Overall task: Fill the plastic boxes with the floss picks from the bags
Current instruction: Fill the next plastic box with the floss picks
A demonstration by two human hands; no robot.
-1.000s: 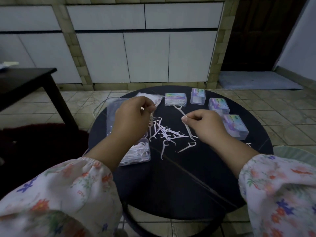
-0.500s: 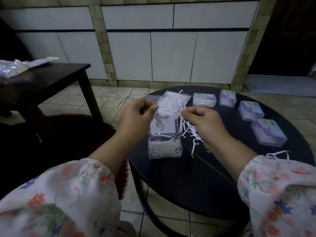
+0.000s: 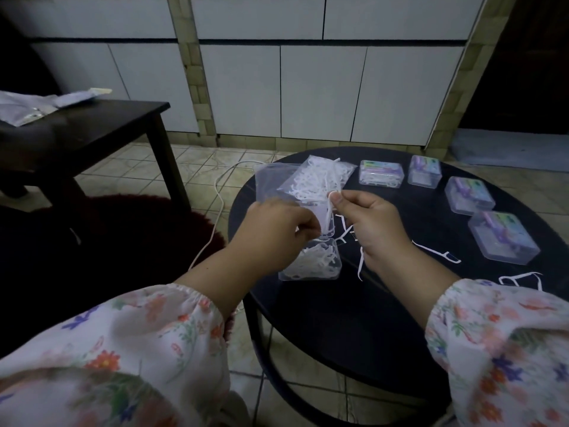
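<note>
My left hand (image 3: 274, 229) hides its curled fingertips; I can't tell its grip. My right hand (image 3: 369, 223) pinches a white floss pick (image 3: 328, 214) over the open box (image 3: 311, 261).

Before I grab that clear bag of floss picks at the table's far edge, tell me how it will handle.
The bag of floss picks is probably floppy: its thin film looks crumpled and shapeless. Likely light, holding only slim white picks. It may spill if tipped, since pick ends seem to poke from its top.

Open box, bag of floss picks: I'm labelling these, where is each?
Open box (image 3: 311, 262), head view, on the picks filling it.
Bag of floss picks (image 3: 317, 178), head view, on its bulging middle.
</note>
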